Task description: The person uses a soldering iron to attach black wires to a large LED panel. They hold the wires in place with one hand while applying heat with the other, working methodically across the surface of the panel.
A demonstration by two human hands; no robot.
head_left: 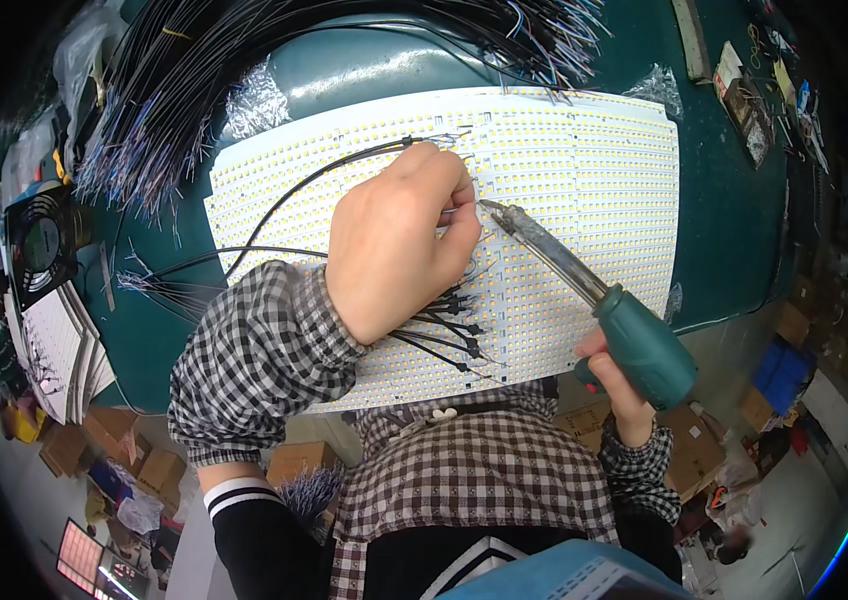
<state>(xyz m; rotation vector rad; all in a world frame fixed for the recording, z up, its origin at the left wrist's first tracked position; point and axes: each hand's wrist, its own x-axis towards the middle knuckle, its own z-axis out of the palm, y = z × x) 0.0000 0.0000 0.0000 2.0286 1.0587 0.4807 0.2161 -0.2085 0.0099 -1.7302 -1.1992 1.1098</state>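
Closest to me, there's the blue face mask (pixel 564 575), then my brown-and-white checked apron (pixel 484 475), and just past it the near edge of the white LED panel (pixel 569 165), lying across the green table (pixel 729 235) with its rows of little yellow-white chips. On its near half, short black cables (pixel 472 350) fan out, wire ends pointing right.

Over on the right, my right hand (pixel 627 395) has its fingers curled round the green handle of the soldering iron (pixel 618 315), a firm grip. The iron slants far and left over the panel, and here's the tip, right beside my left thumb; whether it touches anything, I can't tell.

Centre now: my left hand (pixel 399 230), in a black-and-white checked sleeve (pixel 254 350), thumb and forefinger pinched together over the panel. What's between them is too small to make out.

Just beyond my knuckles, a longer black cable (pixel 369 150) arches in from the left. Out left, a black fan (pixel 41 245); and farthest of all, a great bundle of black cables (pixel 244 60) with bristling wire ends.
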